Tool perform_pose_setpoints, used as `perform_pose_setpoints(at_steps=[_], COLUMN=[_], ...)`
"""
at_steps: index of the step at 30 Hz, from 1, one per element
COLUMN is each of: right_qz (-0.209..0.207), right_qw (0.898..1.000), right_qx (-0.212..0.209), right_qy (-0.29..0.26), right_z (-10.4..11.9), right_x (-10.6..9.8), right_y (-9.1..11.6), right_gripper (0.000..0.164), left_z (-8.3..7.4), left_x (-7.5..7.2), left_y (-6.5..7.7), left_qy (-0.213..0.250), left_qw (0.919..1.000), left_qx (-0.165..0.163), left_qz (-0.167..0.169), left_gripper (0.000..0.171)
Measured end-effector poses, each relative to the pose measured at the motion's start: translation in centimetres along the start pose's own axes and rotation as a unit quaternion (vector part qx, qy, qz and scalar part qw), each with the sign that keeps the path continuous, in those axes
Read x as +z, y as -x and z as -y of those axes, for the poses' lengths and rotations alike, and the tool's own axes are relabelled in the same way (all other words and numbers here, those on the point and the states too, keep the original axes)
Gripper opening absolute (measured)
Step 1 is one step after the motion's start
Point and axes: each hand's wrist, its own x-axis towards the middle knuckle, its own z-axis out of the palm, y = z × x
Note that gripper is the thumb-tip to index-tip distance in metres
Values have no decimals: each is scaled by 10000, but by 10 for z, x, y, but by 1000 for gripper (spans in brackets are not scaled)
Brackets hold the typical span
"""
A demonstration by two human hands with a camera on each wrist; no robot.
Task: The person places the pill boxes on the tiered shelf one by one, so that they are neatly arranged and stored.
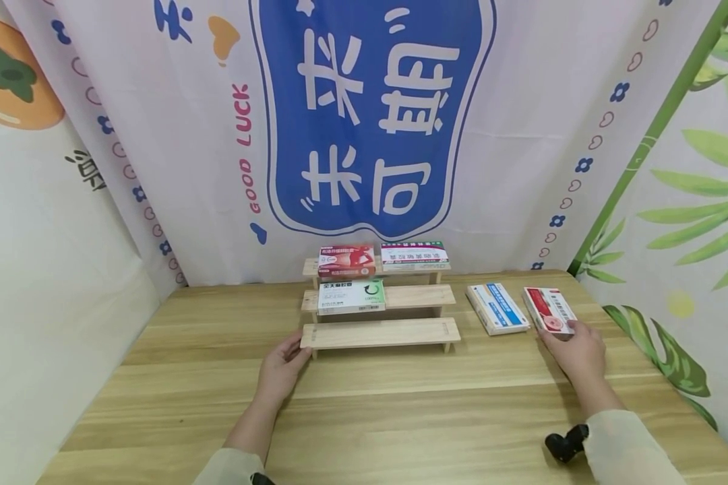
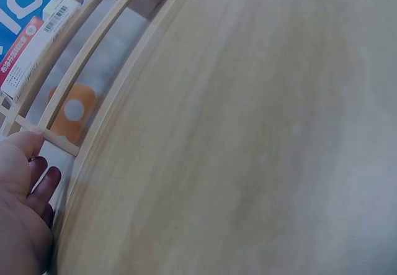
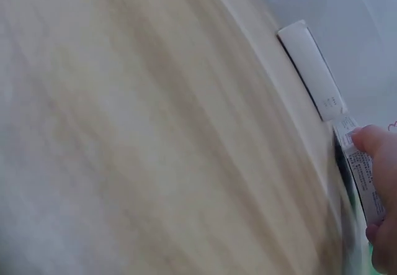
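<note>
Beyond pale sleeves (image 1: pixel 632 448): pinching wooden rack (image 1: pixel 381 333) with left hand (image 1: pixel 281 369), grasping red-and-white box (image 1: pixel 549 307) right of rack with right hand (image 1: pixel 580 351); best lifted level.

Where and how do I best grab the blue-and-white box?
Probably by the long sides at its near end, from the front and above: the blue-and-white box lies flat, narrow end toward you, with bare table before it and the rack and red-and-white box beside it.
</note>
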Motion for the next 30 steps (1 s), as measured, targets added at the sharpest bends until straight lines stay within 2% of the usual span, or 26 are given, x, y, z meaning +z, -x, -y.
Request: perform_pose_setpoints(at_steps=[6, 13, 21, 26, 30], right_qz=[-162, -1, 38, 210, 509], right_qw=[9990, 9969, 9888, 9831, 9785], right_qx=[-309, -676, -1456, -1798, -1967], right_qy=[-280, -407, -324, -286, -358], right_z=[9, 31, 55, 68, 79], right_x=[-10, -26, -37, -39, -39], right_y=[2, 12, 28, 37, 44], right_gripper=[84, 89, 83, 80, 78], left_z=[0, 0, 0, 0, 0], left_x=[1, 1, 0, 0, 1], left_y=[0, -1, -1, -1, -1], left_qy=[-2, -29, -16, -1, -18], left_qw=[10000, 10000, 10000, 10000, 10000], left_qx=[-10, -43, -41, -82, -55], left_qz=[3, 1, -27, -33, -61], left_gripper=[47, 47, 47, 47, 47])
